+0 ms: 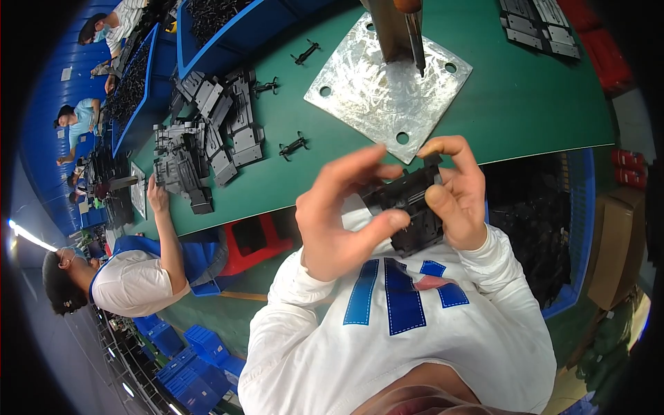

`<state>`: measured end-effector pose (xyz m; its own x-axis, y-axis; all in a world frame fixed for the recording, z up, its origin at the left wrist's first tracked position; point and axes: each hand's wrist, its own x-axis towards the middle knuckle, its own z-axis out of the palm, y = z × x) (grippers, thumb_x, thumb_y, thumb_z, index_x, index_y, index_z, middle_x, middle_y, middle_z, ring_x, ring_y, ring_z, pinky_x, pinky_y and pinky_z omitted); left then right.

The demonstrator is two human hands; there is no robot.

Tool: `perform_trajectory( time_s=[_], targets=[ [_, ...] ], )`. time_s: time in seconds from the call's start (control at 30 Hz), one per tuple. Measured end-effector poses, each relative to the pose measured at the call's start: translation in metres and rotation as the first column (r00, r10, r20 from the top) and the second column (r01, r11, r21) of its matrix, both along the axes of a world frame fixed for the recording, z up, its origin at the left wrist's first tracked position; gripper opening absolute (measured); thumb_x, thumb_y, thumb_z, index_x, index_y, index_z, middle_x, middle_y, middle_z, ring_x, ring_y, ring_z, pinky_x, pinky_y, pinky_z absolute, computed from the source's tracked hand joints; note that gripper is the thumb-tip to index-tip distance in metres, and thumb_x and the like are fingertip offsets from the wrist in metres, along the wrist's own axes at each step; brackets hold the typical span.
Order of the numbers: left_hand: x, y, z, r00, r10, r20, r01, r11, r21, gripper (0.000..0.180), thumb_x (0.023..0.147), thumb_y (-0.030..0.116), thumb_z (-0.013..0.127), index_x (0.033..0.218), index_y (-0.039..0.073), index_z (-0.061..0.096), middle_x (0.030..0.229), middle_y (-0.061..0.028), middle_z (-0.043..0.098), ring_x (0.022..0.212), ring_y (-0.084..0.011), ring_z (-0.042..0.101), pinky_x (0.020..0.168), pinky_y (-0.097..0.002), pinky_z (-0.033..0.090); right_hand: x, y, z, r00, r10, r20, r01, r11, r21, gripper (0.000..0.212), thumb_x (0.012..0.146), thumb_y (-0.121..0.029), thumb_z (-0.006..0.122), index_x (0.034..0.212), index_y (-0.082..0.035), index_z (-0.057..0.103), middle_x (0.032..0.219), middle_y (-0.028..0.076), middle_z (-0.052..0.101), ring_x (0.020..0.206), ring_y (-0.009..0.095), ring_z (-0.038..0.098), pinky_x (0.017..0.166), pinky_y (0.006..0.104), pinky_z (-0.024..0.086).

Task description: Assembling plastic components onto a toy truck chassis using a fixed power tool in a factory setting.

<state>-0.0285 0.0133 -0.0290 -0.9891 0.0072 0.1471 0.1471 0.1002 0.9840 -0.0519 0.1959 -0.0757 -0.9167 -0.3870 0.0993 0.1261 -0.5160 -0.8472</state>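
Note:
In front of my chest, just over the table's near edge, I hold a black molded plastic part (415, 204) in both hands. My right hand (458, 197) grips its right side, thumb on the near face and forefinger curled over the top. My left hand (339, 214) has its thumb pressed on the left part of the piece; its other fingers bend around behind and are smeared by motion. Beyond my hands lies a silver metal plate (353, 76) with corner holes, bearing an upright post (387, 31). A pointed metal rod (417, 45) hangs beside the post.
On the green table (546, 104), small black clips (293, 146) lie left of the plate. Farther left are piled black plastic parts (221, 124) and blue bins (207, 41). A co-worker (138, 277) sits at the left. A blue crate (581, 228) stands below the right edge.

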Motion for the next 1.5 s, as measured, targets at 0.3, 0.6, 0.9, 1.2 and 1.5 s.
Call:
perform_trajectory(
  time_s=[0.3,0.6,0.9,1.2,1.5],
  targets=[
    [-0.012,-0.019,-0.028,0.97,-0.218,-0.11,0.22,0.976,0.001,0.032,0.076,0.001,0.08,0.104,-0.006,0.067,0.099,-0.0171,0.073,0.087,-0.0241,0.07,0.078,-0.0334,0.055,-0.003,0.005,0.01,0.876,-0.064,-0.478,0.258,0.899,0.353,0.054,0.084,-0.014,0.081,0.121,0.004,0.047,0.1,0.012,0.067,0.08,0.016,0.072,0.069,0.0267,0.056],
    [-0.014,-0.018,-0.047,0.955,-0.21,-0.207,0.239,0.963,0.123,0.035,0.079,0.02,0.084,0.097,-0.004,0.065,0.099,-0.0202,0.072,0.085,-0.0244,0.068,0.076,-0.0348,0.052,0.002,0.0,0.019,0.774,-0.086,-0.628,0.397,0.839,0.373,0.057,0.079,-0.014,0.084,0.12,0.007,0.049,0.102,0.015,0.067,0.082,0.023,0.073,0.071,0.0307,0.058],
    [-0.01,-0.021,-0.05,0.96,-0.172,-0.221,0.216,0.958,0.191,0.04,0.081,0.028,0.084,0.098,-0.003,0.064,0.097,-0.019,0.073,0.082,-0.0224,0.067,0.074,-0.0336,0.051,0.004,0.007,0.022,0.813,0.035,-0.582,0.285,0.847,0.449,0.056,0.082,-0.007,0.078,0.126,0.008,0.047,0.114,0.018,0.063,0.09,0.027,0.072,0.077,0.0317,0.059],
    [-0.01,-0.022,-0.049,0.953,-0.191,-0.236,0.243,0.946,0.214,0.042,0.081,0.031,0.084,0.097,-0.002,0.065,0.097,-0.0193,0.073,0.081,-0.0228,0.067,0.072,-0.033,0.051,0.003,0.006,0.023,0.77,0.004,-0.637,0.322,0.86,0.395,0.052,0.08,0.0,0.076,0.124,0.008,0.05,0.114,0.019,0.065,0.082,0.031,0.073,0.07,0.0312,0.058],
    [-0.009,-0.022,-0.046,0.934,-0.222,-0.279,0.277,0.945,0.176,0.044,0.079,0.033,0.085,0.096,-0.003,0.065,0.096,-0.0198,0.073,0.08,-0.0238,0.068,0.071,-0.0337,0.052,0.001,0.009,0.026,0.753,0.018,-0.657,0.292,0.887,0.359,0.052,0.081,0.002,0.075,0.124,0.01,0.047,0.109,0.021,0.067,0.082,0.034,0.073,0.07,0.0336,0.058]
  ],
)
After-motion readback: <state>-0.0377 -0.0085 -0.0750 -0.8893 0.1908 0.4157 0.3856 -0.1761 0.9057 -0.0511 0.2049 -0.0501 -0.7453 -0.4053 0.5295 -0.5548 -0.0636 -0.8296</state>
